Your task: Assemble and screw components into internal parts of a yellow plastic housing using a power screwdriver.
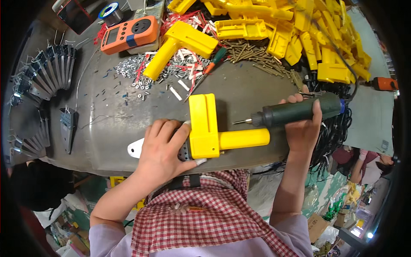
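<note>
Your left hand (160, 147) presses down on a yellow plastic housing (214, 128) lying at the table's (107, 141) near edge, its grip clenched over the housing's left end, where a metal blade (136, 147) sticks out toward nine o'clock. Your right hand (304, 126) has its grip wrapped firmly around a dark green electric screwdriver (295, 111), held level just beyond the housing's handle, its bit pointing toward nine o'clock. At twelve o'clock lie another yellow housing (180, 45), scattered screws (137, 68) and an orange meter (128, 34). A heap of yellow parts (299, 34) fills one o'clock.
</note>
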Demonstrator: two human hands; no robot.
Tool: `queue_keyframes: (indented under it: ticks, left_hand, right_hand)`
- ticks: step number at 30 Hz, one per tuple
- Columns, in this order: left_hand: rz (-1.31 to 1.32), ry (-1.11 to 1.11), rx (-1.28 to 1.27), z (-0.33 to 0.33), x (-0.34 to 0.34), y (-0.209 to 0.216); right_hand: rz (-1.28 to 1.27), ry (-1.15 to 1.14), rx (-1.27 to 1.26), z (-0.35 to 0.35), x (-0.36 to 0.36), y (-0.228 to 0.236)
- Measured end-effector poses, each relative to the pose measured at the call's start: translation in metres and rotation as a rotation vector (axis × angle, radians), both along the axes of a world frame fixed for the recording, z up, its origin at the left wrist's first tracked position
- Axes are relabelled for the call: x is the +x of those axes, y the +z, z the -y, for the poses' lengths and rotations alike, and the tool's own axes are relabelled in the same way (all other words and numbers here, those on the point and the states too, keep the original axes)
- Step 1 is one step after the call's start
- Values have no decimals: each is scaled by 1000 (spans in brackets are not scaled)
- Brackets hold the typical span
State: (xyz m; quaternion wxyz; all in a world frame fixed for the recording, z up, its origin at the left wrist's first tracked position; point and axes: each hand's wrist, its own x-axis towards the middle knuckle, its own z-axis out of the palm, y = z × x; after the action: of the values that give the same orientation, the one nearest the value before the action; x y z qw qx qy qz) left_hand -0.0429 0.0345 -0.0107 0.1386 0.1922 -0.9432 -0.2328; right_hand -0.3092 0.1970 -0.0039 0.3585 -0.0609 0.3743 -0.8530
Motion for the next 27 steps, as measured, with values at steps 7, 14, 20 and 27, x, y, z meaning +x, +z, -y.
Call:
queue_keyframes:
  ticks: [7, 14, 20, 27]
  left_hand:
    - [-16, -24, 4, 3, 0, -4]
    - [-31, -39, 8, 4, 2, -3]
    - [-39, -49, 15, 5, 4, -6]
    - [1, -46, 41, 3, 5, -6]
  right_hand:
    - [49, 38, -284, 3, 19, 0]
    - [137, 48, -358, 5, 34, -8]
    - [147, 26, -303, 7, 33, -10]
    - [134, 16, -272, 8, 33, -16]
